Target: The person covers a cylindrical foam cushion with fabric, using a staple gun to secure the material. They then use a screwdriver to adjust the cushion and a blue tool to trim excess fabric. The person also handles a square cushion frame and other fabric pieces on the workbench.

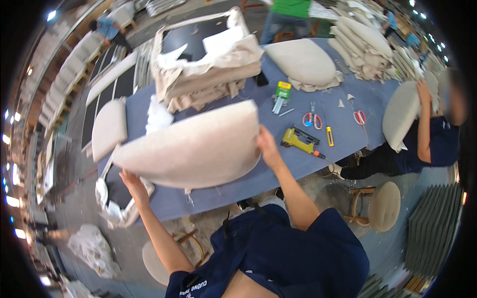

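Here, both hands (134,187) (269,147) hold the beige cushion (194,146); a green box (283,91) seemingly contains staples (278,106).

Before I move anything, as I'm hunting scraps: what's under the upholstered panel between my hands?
On the near side of the upholstered panel, blue tabletop and loose threads show; by its left end, a fabric-edged dark panel. What lies directly underneath is covered.

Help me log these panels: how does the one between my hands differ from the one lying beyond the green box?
The held panel is between left hand and right hand; the far panel lies on the table. Fabric bunches at the far panel's edge; the held panel's visible edges look smoother. Both are beige with a curved edge.
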Motion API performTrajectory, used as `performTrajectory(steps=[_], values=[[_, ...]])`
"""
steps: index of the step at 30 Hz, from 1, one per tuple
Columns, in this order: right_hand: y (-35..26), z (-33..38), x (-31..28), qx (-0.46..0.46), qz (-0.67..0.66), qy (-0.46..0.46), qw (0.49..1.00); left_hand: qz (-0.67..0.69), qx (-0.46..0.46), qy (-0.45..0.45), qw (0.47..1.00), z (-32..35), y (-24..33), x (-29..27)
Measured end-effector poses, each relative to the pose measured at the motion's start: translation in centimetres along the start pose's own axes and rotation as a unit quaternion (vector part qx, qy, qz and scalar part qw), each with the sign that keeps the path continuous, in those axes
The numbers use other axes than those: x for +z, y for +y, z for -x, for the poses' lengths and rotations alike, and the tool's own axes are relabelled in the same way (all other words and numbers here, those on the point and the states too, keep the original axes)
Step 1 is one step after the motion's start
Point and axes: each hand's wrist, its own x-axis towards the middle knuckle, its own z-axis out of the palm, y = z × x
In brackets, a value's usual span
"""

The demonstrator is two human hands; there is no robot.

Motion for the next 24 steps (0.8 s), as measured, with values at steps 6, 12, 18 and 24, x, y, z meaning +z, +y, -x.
performTrajectory(steps=[6, 12, 18, 24], values=[[-4.2, 2.3, 2.7, -0.022, -0.021, -0.011, 0.999, 0.072, 0.003, 0.085, 0.994, 0.8, -0.7, 1.3], [-4.2, 2.8, 0.8, -0.035, 0.104, -0.037, 0.993, 0.063, -0.091, 0.169, 0.979, 2.7, -4.5, -3.1], [2.1, 5.8, -2.9, 0.076, -0.127, 0.127, 0.981, 0.121, -0.09, 0.056, 0.987, 2.9, -7.9, -2.8], [6.5, 4.8, -2.0, 0.096, -0.124, 0.293, 0.943, 0.072, -0.096, 0.057, 0.991, 5.2, -9.7, 0.0]])
